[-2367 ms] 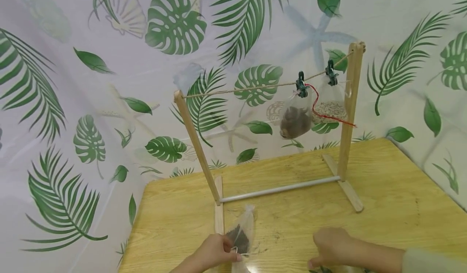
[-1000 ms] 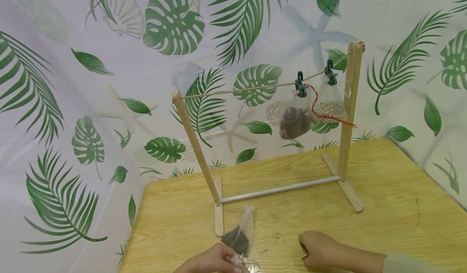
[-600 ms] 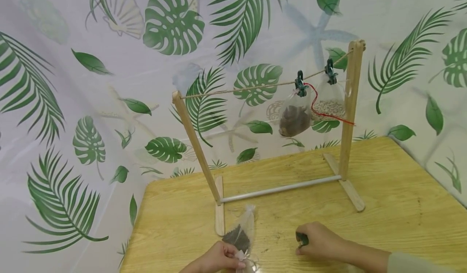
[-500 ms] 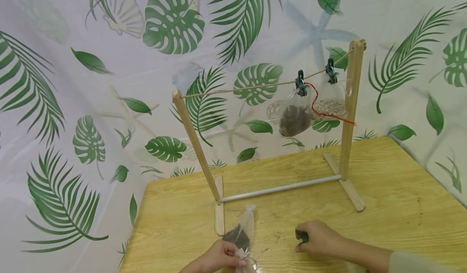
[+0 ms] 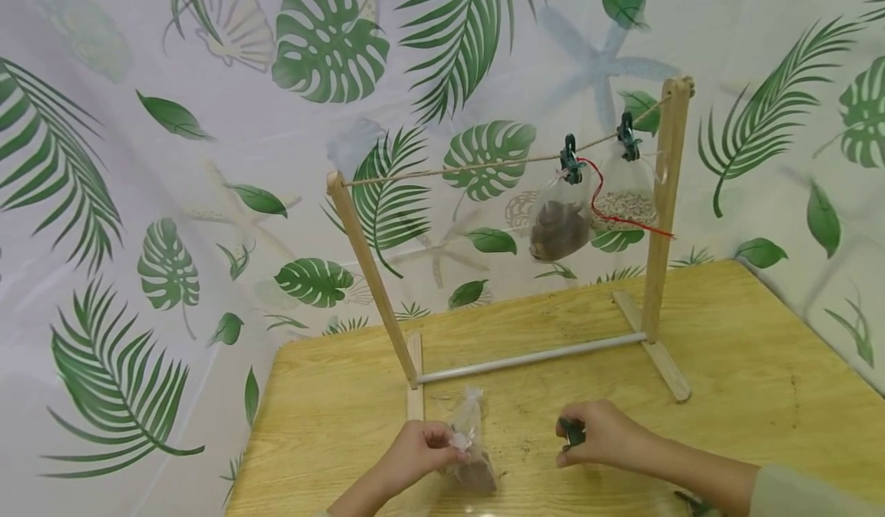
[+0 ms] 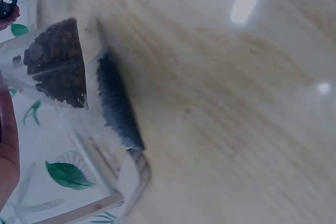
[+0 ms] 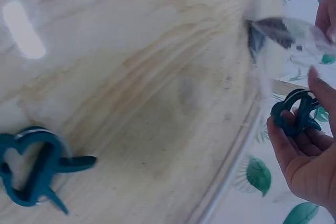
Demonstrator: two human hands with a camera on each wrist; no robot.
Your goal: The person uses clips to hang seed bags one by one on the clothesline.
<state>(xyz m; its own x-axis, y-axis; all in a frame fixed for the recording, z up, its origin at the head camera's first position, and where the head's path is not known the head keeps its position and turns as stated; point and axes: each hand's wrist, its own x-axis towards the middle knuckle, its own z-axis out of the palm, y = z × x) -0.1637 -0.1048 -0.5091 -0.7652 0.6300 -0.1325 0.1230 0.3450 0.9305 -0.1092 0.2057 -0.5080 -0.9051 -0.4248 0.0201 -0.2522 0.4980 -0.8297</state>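
My left hand (image 5: 418,455) pinches the gathered neck of a clear bag of brown granules (image 5: 477,475), which hangs from the fingers over the table. In the left wrist view, a second bag with dark contents (image 6: 118,100) lies on the tabletop; in the head view the held bag partly covers it. To the right, my right hand (image 5: 608,436) holds a dark green spring clip (image 5: 571,431) between thumb and fingers; the right wrist view shows this clip (image 7: 296,113) too. Another green clip (image 7: 39,166) lies on the table, partly under my right forearm in the head view.
A wooden rack (image 5: 660,217) with a white crossbar (image 5: 532,357) stands on the yellow table (image 5: 754,363). From its string (image 5: 456,170), two green clips hold a brown-filled bag (image 5: 560,229) and a bag of pale grains (image 5: 625,206). A red cord (image 5: 600,194) dangles there.
My left hand has lifted the bag of brown granules and moved it forward, in front of the dark-filled bag. My right hand has taken a clip near the front edge and brought it forward and left.
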